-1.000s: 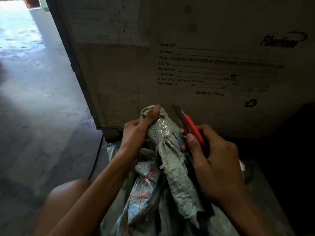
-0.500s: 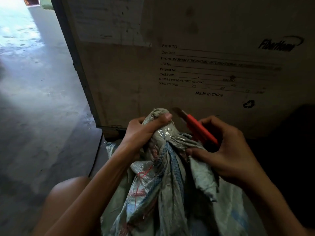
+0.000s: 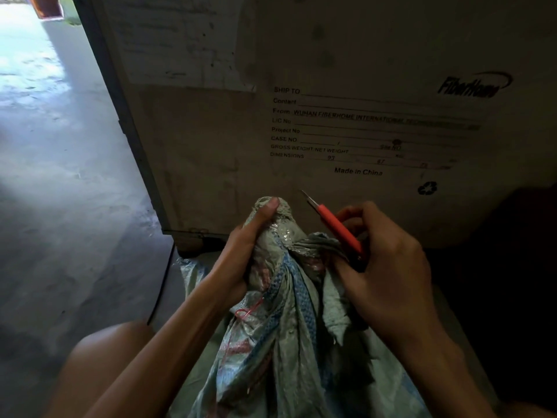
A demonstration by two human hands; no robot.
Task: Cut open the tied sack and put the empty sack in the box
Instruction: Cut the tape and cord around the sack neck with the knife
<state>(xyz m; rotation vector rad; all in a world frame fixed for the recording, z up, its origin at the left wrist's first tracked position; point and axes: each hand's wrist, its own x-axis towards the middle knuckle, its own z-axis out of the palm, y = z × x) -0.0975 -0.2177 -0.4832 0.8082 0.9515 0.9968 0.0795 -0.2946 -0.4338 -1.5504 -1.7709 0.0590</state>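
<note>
Grey concrete floor [image 3: 60, 176] out beyond the left hand [image 3: 250, 245], lit from the far corner; directly behind both hands, a tall printed crate [image 3: 211, 131] with shipping lines and a recycling mark

Left hand wrapped tight round the bunched neck [image 3: 284, 209] of the woven sack [image 3: 286, 342], thumb laid up over the top of the bunch. Right hand [image 3: 388, 267] curled on a red cutter [image 3: 340, 227], blade [image 3: 306, 196] out, tip aimed up towards the crate and clear of the fabric; lower fingers of that hand seemingly pinching a fold of cloth just beside the neck. Rest of the sack slumped below and between the two wrists, beside a bare knee [image 3: 99, 357] under the left forearm

Against a second ago: cutter no longer upright close alongside the neck, now drawn out to the right-hand side and tilted lower; long grey flap [image 3: 334, 306], then hanging straight down in front, now pulled sideways under the right hand; blue stripe [image 3: 289, 273] newly exposed below the left thumb

Reads as a first wrap freed, not yet an open mouth: neck still gathered in the left fist, glossy tape [image 3: 281, 235] still round it. Likely next: blade back to the remaining binding, edge kept away from the left thumb. Emptying and boxing still ahead; crate behind possibly that box, not certain
</note>
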